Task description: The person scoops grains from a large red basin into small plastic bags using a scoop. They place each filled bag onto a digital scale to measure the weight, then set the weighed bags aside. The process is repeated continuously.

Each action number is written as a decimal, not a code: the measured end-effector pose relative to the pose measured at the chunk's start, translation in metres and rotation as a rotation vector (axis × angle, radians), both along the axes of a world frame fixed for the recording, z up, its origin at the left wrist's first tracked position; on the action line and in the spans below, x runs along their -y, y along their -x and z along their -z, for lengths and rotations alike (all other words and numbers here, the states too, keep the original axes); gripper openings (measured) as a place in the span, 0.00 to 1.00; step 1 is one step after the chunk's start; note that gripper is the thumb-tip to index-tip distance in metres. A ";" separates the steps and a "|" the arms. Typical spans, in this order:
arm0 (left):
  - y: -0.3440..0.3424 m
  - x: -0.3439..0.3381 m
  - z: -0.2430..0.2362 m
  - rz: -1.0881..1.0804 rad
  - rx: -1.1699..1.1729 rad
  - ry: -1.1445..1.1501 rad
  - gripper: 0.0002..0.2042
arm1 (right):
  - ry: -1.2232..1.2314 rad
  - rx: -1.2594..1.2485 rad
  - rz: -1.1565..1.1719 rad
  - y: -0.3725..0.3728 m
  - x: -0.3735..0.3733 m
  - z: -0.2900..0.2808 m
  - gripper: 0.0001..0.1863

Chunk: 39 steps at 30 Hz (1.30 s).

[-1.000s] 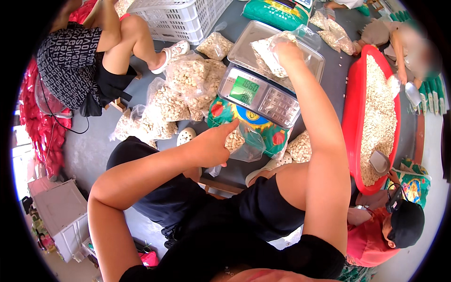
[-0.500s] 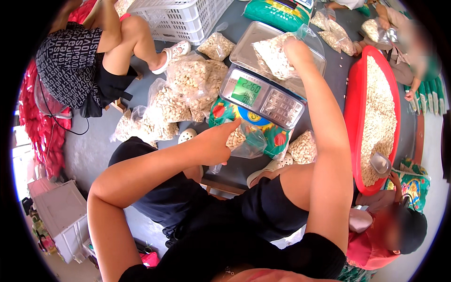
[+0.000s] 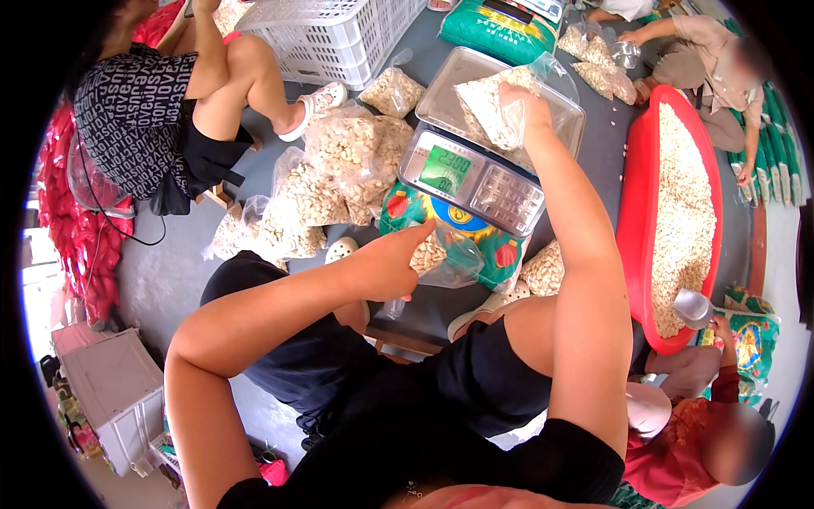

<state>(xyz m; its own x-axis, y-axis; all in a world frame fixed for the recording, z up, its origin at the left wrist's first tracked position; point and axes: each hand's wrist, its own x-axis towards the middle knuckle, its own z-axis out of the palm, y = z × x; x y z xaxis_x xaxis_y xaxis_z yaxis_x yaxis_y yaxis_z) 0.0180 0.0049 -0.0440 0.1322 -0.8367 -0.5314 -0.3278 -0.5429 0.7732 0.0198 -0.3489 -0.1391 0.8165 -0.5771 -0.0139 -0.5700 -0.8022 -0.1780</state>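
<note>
My right hand (image 3: 524,109) is closed at the open mouth of a clear bag of pale, bean-like pieces (image 3: 485,106). Its fingertips are partly hidden by the plastic. That bag rests on the steel pan (image 3: 441,97) of a digital scale, whose green-lit display and keypad (image 3: 475,180) face me. Lower left of the scale, my left hand (image 3: 392,259) grips a smaller clear bag (image 3: 449,261) with some of the same pieces inside. This bag hangs over a green printed sack (image 3: 493,253) under the scale.
Filled clear bags (image 3: 343,153) are heaped left of the scale. On the right stands a red tub (image 3: 636,204) of loose pieces, where a co-worker's hand holds a scoop (image 3: 693,308). A white crate (image 3: 318,38) stands behind; another person sits at left.
My right hand has shifted slightly left and down at the bag on the scale, and the display reading differs. My left hand stays nearly in place. The scoop at the tub has moved slightly.
</note>
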 end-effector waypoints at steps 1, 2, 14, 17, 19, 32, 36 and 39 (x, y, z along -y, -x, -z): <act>0.000 -0.002 0.001 -0.012 0.005 0.008 0.38 | -0.082 -0.003 0.039 -0.002 -0.003 -0.007 0.20; -0.001 -0.003 0.000 -0.023 0.009 0.016 0.37 | -0.119 0.007 0.066 -0.003 -0.007 -0.015 0.19; -0.005 -0.005 -0.010 -0.015 -0.005 -0.096 0.38 | -0.052 0.113 -0.040 0.016 0.029 -0.043 0.18; -0.005 0.003 -0.013 0.037 -0.009 -0.149 0.40 | -0.077 0.123 -0.057 0.035 0.039 -0.044 0.19; -0.005 0.004 -0.011 0.052 0.010 -0.142 0.41 | -0.095 0.174 -0.078 0.046 0.043 -0.042 0.19; -0.002 0.010 -0.021 -0.083 -0.095 -0.178 0.39 | -1.622 0.044 -0.125 0.079 -0.066 -0.105 0.08; 0.002 0.010 -0.022 -0.183 -0.202 -0.127 0.36 | -1.020 -0.393 -0.639 0.074 -0.153 -0.073 0.13; 0.001 0.008 -0.011 -0.278 -0.261 -0.123 0.33 | -0.594 -0.066 -0.777 0.081 -0.183 -0.045 0.13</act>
<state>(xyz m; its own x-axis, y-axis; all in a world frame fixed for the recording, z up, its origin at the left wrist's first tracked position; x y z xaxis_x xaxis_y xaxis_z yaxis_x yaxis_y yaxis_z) 0.0172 -0.0032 -0.0332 0.1914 -0.7160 -0.6714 0.0437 -0.6771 0.7345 -0.0612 -0.1664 -0.0936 0.9534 0.2365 -0.1874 0.0556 -0.7481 -0.6612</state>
